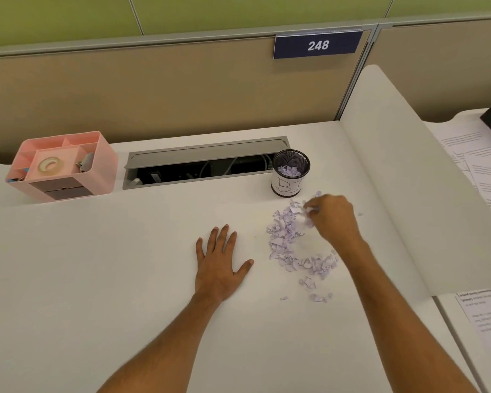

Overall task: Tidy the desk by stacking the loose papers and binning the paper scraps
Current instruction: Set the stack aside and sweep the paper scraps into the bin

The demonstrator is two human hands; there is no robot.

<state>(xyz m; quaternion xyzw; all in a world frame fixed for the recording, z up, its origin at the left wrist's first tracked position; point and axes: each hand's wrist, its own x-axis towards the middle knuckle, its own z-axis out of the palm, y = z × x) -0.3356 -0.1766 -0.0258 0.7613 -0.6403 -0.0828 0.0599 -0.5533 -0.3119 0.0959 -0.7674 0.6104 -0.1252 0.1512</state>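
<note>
We see the scraps (288, 239) lying in a loose curved pile on the white surface (97, 265), right of centre and just in front of the bin (291, 173). A few strays sit nearer to us, apart from the main heap. They are small torn bits of pale lilac paper, some crumpled. We judge them very light and limp, easy to scatter with a careless sweep, and too small to pick up one by one with any speed. Pinching a small clump from the top of the heap, or raking them together first, looks like the best way to take hold.

The bin is a small black mesh cup with a white label wrapped round it, and it already has some scraps inside. It stands just beside the far edge of the pile, so each carry is short.

Our right hand (330, 218) is at the far end of the pile with fingers curled in, pinching a small clump of scraps close to the bin. Our left hand (221, 259) lies flat on the surface left of the pile, fingers spread and straight, holding nothing and not touching the scraps.

Further out, a pink organiser (61, 165) with a tape roll sits at the far left. Printed papers (482, 165) lie beyond the white divider (403, 180) on the right.
</note>
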